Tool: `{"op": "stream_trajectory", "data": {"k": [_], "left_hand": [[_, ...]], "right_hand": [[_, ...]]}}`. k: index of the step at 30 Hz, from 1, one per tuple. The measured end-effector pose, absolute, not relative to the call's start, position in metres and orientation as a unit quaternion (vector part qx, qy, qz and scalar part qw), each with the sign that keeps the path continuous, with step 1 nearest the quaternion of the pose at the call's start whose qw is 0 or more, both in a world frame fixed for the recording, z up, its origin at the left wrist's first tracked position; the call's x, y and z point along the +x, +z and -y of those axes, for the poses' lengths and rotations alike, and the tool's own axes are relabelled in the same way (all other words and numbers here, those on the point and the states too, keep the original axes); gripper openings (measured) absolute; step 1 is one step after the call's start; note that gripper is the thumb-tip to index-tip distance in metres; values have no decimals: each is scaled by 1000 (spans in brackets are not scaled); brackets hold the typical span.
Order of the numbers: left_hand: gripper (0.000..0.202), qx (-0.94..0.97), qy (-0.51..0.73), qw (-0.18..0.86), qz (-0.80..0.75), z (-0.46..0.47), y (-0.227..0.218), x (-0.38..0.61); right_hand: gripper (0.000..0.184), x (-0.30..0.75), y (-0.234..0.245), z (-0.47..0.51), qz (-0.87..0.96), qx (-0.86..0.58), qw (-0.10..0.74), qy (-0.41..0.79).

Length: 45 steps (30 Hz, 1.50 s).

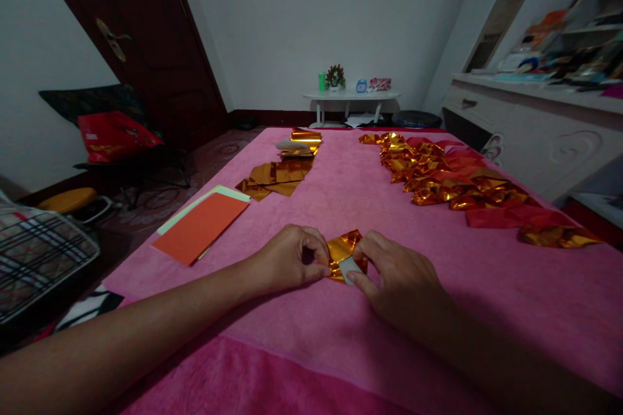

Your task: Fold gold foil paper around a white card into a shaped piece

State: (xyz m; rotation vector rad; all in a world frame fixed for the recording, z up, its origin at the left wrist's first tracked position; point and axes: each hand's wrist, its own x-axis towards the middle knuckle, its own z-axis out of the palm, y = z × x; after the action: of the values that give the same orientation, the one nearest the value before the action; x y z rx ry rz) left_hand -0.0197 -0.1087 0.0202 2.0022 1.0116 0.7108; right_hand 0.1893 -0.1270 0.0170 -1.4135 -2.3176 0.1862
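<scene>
A small piece of shiny gold foil paper [342, 248], partly folded with a pale underside showing, lies on the pink cloth [341, 201] just in front of me. My left hand [292, 259] pinches its left edge with curled fingers. My right hand [394, 275] grips its right side, thumb and forefinger pressed on the pale flap. Both hands rest low on the cloth.
Flat gold foil sheets [280, 175] lie at the middle left, with an orange paper sheet [202, 227] over a pale one nearer. A long row of folded gold and red foil pieces [457, 185] runs along the right. A small white table [350, 97] stands beyond.
</scene>
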Motion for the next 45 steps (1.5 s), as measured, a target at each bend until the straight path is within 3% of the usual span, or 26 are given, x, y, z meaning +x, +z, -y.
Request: {"op": "stream_trajectory", "data": {"k": [18, 45], "left_hand": [[10, 764, 243, 436, -408, 111, 22, -20], [14, 777, 250, 322, -479, 115, 20, -16]], "right_hand": [[10, 191, 19, 125, 845, -491, 199, 67], [10, 192, 17, 126, 850, -481, 208, 54]]}}
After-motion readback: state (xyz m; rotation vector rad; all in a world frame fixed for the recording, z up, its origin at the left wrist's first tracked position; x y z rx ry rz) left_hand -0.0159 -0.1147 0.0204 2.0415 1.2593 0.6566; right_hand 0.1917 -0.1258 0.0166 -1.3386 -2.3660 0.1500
